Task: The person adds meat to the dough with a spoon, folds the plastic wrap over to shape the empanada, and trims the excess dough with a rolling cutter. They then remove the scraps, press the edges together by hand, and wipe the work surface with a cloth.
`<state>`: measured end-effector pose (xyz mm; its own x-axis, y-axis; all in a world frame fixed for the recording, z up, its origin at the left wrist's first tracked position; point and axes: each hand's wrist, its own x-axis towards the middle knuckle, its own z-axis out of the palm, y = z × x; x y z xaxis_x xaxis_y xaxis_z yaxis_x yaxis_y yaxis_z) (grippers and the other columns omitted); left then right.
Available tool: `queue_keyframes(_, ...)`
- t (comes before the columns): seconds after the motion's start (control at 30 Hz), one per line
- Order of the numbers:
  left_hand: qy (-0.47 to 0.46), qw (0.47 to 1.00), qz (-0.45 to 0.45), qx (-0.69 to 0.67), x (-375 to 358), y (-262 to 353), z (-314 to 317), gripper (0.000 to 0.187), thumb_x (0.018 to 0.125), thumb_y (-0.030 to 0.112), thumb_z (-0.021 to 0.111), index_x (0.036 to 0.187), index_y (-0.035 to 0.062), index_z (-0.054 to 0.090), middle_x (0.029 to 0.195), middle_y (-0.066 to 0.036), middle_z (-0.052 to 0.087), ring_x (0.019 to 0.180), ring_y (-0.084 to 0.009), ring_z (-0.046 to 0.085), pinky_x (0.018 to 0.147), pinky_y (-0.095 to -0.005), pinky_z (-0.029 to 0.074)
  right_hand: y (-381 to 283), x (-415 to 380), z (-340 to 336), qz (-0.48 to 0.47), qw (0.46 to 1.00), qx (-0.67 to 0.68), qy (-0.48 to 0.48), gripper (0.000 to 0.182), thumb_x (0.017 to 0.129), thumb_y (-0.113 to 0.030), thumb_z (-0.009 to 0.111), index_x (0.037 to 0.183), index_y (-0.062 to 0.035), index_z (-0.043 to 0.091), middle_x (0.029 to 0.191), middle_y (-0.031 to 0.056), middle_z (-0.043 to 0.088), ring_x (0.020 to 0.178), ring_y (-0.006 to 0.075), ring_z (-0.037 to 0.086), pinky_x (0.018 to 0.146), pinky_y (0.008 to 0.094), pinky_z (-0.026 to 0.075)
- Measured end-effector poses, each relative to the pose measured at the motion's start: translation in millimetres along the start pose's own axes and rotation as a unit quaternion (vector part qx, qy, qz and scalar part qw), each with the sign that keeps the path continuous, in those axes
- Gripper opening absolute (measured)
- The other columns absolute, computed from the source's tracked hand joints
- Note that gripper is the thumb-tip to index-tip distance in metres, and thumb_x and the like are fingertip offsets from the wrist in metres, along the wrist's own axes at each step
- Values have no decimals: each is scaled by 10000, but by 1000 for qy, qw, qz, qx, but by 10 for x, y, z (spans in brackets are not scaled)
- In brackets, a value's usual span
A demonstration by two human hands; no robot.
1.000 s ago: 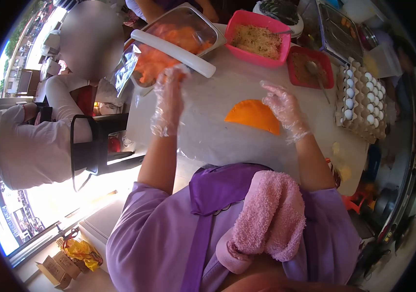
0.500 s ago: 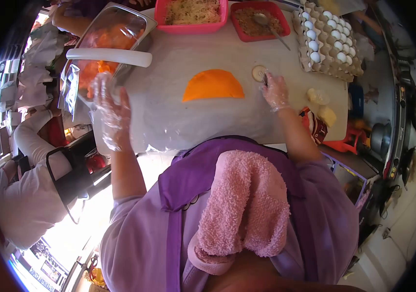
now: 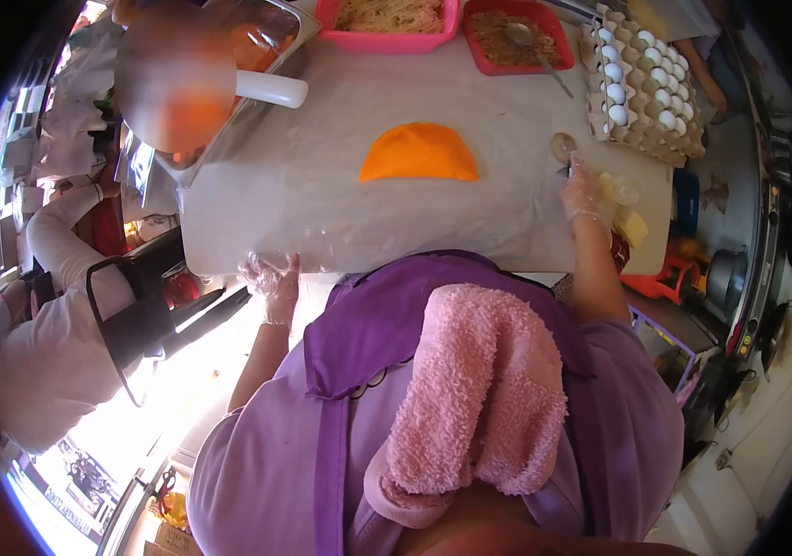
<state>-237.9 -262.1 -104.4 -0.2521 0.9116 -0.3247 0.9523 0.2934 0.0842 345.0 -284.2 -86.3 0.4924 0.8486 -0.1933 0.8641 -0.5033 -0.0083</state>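
Note:
A folded half-moon of orange dough (image 3: 420,154) lies on the plastic-covered table (image 3: 340,222), apart from both hands. My right hand (image 3: 582,193), in a clear plastic glove, is right of the dough. Its fingers close at the dark handle end of a round-bladed pastry wheel (image 3: 563,145), which is low on the table; the grip is partly hidden. At the table's front edge, my left hand (image 3: 272,283), also gloved, has its fingers spread and nothing in it. A white rolling pin (image 3: 271,88) rests across the clear tub of orange dough (image 3: 261,42).
Two pink tubs stand at the back, one with shredded filling (image 3: 391,17), one with brownish filling (image 3: 507,37) and a spoon (image 3: 544,65). Egg trays (image 3: 646,88) sit back right. Yellow blocks (image 3: 630,225) lie near my right wrist. A white-sleeved person (image 3: 53,324) is at left.
My left hand has come back from beside the clear tub to the table's front edge. My right hand and the pastry wheel have shifted right, farther from the orange dough. The view has shifted slightly.

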Motion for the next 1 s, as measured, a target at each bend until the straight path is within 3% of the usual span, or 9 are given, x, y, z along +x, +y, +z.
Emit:
queue_keyframes(0.13, -41, 914, -165, -369, -320, 235, -198, 1110, 757, 642, 607, 1464, 9, 31, 1503, -264, 68, 1401, -381, 64, 1128, -471, 96, -350, 140, -149, -95, 987, -74, 102, 423, 797, -172, 601, 1210, -88, 565, 1097, 193, 587, 1035, 346, 557, 895, 452, 448)
queue_keyframes(0.2, -314, 693, -284, -583, -368, 254, -266, 1089, 780, 612, 609, 1471, 39, -8, 1520, -235, 26, 1406, -371, 84, 1124, -452, 112, -989, 114, -324, -249, 957, 47, 140, 376, 799, -161, 597, 1162, -64, 585, 1081, 186, 601, 993, 348, 578, 856, 454, 470)
queue_keyframes(0.4, -289, 668, -315, -609, -495, 287, -120, 980, 853, 575, 532, 1479, 107, -60, 1538, -179, -8, 1403, -376, 122, 1125, -463, 106, -2621, -234, -331, -466, 871, 154, 10, 490, 877, -341, 550, 1272, -56, 500, 1284, 128, 526, 1232, 287, 453, 1052, 454, 308)
queue_keyframes(0.47, -75, 874, -172, -449, -474, 315, -238, 1041, 817, 485, 641, 1422, -34, -29, 1494, -216, 100, 1361, -383, 220, 1109, -479, 186, -2751, -246, -296, -462, 881, 106, -7, 506, 912, -388, 496, 1304, -69, 477, 1340, 128, 485, 1285, 278, 405, 1081, 455, 267)
queue_keyframes(0.53, 43, 869, -202, -450, -554, 445, -195, 869, 828, 289, 670, 1439, 18, 115, 1447, -240, 200, 1353, -377, 226, 1092, -467, 216, -2819, -223, -342, -439, 891, 49, -105, 553, 940, -451, 417, 1347, -76, 432, 1373, 120, 454, 1318, 258, 363, 1110, 457, 188)
queue_keyframes(0.6, 239, 876, 48, -417, -459, 485, -149, 705, 797, 150, 670, 1353, -30, 275, 1340, -256, 339, 1307, -376, 284, 1050, -453, 288, -2810, -147, -468, -432, 889, 58, -137, 564, 938, -463, 422, 1338, -67, 444, 1366, 136, 459, 1305, 271, 382, 1104, 466, 203)
queue_keyframes(0.67, 183, 926, 170, -283, -309, 586, -300, 787, 755, 38, 669, 1384, -17, 199, 1378, -221, 305, 1299, -347, 332, 1087, -430, 275, -2705, -60, -473, -423, 888, 67, -171, 575, 936, -476, 427, 1330, -59, 457, 1358, 153, 465, 1291, 284, 400, 1099, 474, 217)
queue_keyframes(0.8, 39, 922, 294, -249, -37, 1313, -654, 538, 771, 71, 671, 1258, 10, 451, 1281, -189, 460, 1183, -341, 467, 981, -393, 407, -2141, 110, -501, -198, 780, 561, -194, 525, 883, -234, 594, 1354, -63, 435, 1305, 141, 510, 1212, 194, 463, 988, 335, 387)
queue_keyframes(1.0, 63, 832, 473, -285, 513, 1666, -133, 474, 732, 92, 700, 1175, 92, 531, 1115, -158, 572, 1008, -365, 559, 855, -443, 463, -1174, -126, 44, -261, 834, 482, -63, 550, 764, -43, 688, 1266, -36, 461, 1150, 109, 559, 1049, 185, 533, 877, 310, 461)
